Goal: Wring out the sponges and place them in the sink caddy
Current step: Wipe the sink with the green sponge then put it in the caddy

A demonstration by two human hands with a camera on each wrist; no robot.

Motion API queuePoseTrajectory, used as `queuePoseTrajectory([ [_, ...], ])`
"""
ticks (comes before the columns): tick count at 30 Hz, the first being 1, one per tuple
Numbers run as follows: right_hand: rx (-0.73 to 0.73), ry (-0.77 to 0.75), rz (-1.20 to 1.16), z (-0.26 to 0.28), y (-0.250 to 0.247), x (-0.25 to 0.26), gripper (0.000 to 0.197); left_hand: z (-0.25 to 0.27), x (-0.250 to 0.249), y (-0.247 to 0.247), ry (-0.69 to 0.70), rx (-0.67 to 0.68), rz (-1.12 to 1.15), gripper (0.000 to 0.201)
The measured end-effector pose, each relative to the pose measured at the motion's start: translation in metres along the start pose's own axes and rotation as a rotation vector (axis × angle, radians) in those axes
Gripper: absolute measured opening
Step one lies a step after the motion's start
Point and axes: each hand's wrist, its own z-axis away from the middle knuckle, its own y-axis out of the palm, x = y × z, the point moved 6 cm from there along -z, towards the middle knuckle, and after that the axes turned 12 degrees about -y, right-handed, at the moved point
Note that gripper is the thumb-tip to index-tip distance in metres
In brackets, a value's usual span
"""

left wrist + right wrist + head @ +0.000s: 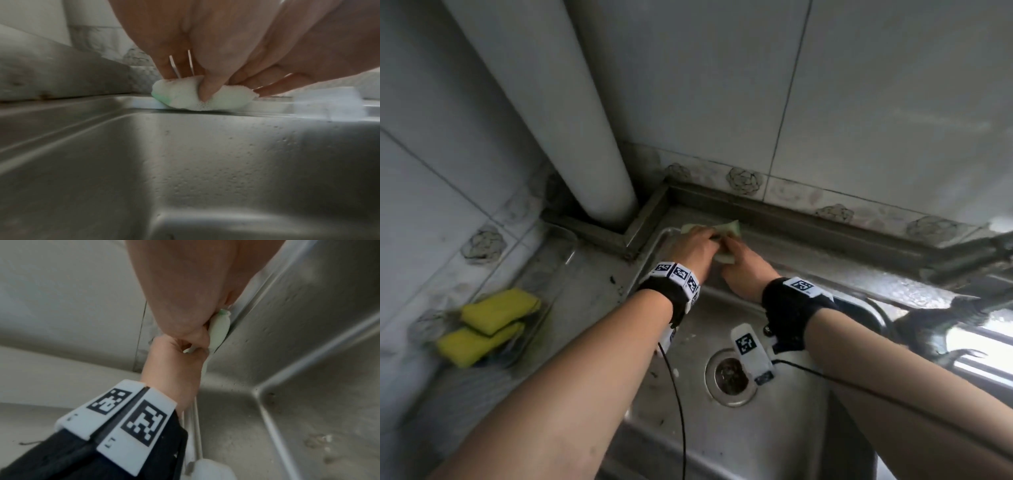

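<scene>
At a stainless steel sink (784, 428), we start left of the basin, where two yellow sponges (489, 322) lie stacked, one partly over the other, in a clear caddy (566, 246) on the drainboard, well apart from the hands. A thick white pipe (558, 113) rises against the tiled wall behind the sink's left rear corner. Moving right, we find both of the person's hands meeting on the sink's back ledge, just right of that corner, over a pale green sponge (729, 230). The left hand (697, 245), a marker-tagged black band on its wrist, has its fingers curled around the sponge's left part; the left wrist view shows the thumb (207, 91) digging into the white-green foam, which bulges under the pinch and touches the ledge. The right hand (746, 270) presses in from the sink side with its fingers folded over the sponge's right part, so that the two hands touch; the right wrist view shows the sponge (219, 329) squeezed thin between palm and ledge. Below the hands, in the basin, we see the round drain (731, 375). At the sink's right edge, dark, blurred fittings (962, 274) reach in along the rim.
</scene>
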Motion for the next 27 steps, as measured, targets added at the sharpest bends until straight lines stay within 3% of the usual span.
queuePoseTrajectory([
  [2, 0.029, -0.021, -0.011, -0.015, 0.012, 0.018, 0.069, -0.001, 0.027, -0.008, -0.056, -0.037, -0.006, 0.037],
  [6, 0.06, -0.046, -0.043, -0.031, 0.035, 0.045, 0.065, 0.008, 0.052, -0.015, -0.024, -0.066, -0.144, 0.039],
  [9, 0.081, 0.007, -0.113, -0.024, 0.052, 0.047, 0.067, 0.017, 0.063, -0.019, -0.046, -0.084, -0.241, 0.033],
  [13, 0.127, 0.064, -0.29, 0.004, 0.077, 0.048, 0.071, 0.047, 0.075, -0.014, -0.063, 0.036, -0.413, 0.03],
  [19, 0.206, 0.115, -0.535, 0.059, 0.154, 0.05, 0.084, 0.136, 0.091, -0.016, -0.06, 0.159, -0.602, 0.031],
  [27, 0.482, 0.04, -0.515, 0.138, 0.222, 0.081, 0.054, 0.268, 0.125, -0.013, -0.286, 0.282, -0.462, 0.022],
])
